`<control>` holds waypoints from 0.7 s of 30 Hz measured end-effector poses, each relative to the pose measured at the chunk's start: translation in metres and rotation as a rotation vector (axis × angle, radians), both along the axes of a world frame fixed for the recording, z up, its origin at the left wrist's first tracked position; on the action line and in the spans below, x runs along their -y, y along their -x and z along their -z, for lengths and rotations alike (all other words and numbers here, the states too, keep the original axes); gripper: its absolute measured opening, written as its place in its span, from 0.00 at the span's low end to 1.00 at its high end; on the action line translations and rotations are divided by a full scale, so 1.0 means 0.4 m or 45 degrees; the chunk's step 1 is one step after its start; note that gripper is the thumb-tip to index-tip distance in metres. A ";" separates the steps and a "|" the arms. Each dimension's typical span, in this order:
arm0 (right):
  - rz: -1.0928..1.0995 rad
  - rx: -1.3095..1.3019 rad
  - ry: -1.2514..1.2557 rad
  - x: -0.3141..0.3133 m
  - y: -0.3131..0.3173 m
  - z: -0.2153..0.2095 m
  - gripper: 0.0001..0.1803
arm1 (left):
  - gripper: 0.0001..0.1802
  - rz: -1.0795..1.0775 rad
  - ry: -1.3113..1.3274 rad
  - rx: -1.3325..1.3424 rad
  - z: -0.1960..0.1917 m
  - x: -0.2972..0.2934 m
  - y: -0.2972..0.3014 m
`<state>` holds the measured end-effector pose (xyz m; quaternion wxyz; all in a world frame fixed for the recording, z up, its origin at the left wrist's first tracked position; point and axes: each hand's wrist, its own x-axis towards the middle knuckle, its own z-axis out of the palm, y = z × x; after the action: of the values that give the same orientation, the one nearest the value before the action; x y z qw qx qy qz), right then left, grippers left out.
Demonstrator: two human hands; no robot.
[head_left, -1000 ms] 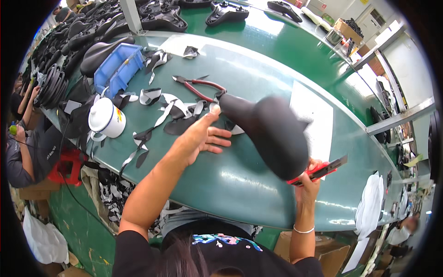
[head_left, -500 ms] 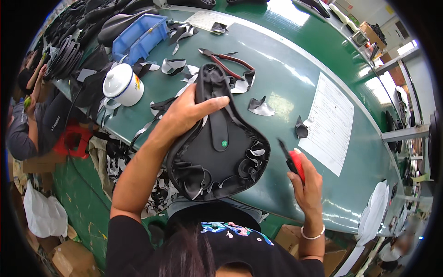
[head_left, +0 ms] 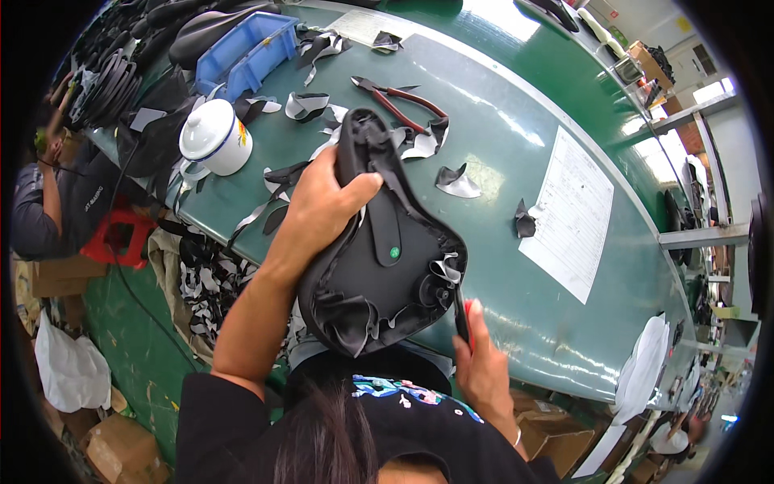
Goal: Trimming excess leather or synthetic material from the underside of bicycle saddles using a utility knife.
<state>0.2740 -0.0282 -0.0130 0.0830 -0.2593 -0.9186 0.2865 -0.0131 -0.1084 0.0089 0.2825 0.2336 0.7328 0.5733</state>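
Observation:
A black bicycle saddle (head_left: 355, 278) is tilted underside up at the near table edge, its narrow nose pointing away from me. Loose black cover material with pale backing is bunched inside its rim. My left hand (head_left: 326, 202) grips the nose, the thumb lying over the inside. At the saddle's right edge, my right hand (head_left: 484, 363) is closed around a slim red-and-black hand tool (head_left: 462, 323). The tool's upper end meets or overlaps the rim; its tip cannot be made out. Beyond the nose lie red-handled pincers (head_left: 411, 98), and black-and-white scraps (head_left: 458, 182) are scattered nearby.
A white lidded enamel mug (head_left: 216, 141) and a blue plastic bin (head_left: 246, 56) stand at the left of the green table (head_left: 516, 315). Printed paper (head_left: 571, 214) lies on the right. More saddles are piled far left, where another person (head_left: 36, 202) works.
My right hand has moved left and down, carrying the tool from beside the saddle to its right rim. The saddle has shifted and tilted slightly; my left hand still grips its nose.

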 end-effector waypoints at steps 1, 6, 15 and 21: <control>0.092 -0.085 0.158 0.017 -0.009 -0.002 0.32 | 0.28 -0.113 -0.037 0.030 0.003 0.019 -0.011; -0.080 -0.210 0.147 -0.055 -0.026 -0.006 0.30 | 0.30 -0.352 -0.102 0.171 0.030 0.082 -0.042; 0.211 -0.591 0.692 -0.151 0.226 -0.030 0.27 | 0.28 -0.448 -0.031 -0.334 0.104 0.138 -0.062; 0.525 -1.003 1.069 -0.222 0.186 0.002 0.27 | 0.27 -0.135 0.451 -1.320 0.025 0.078 -0.075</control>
<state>0.1996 0.0606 -0.0137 0.3611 -0.3169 -0.5585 0.6763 0.0170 -0.1394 -0.0010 -0.1097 0.3970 0.8719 0.2647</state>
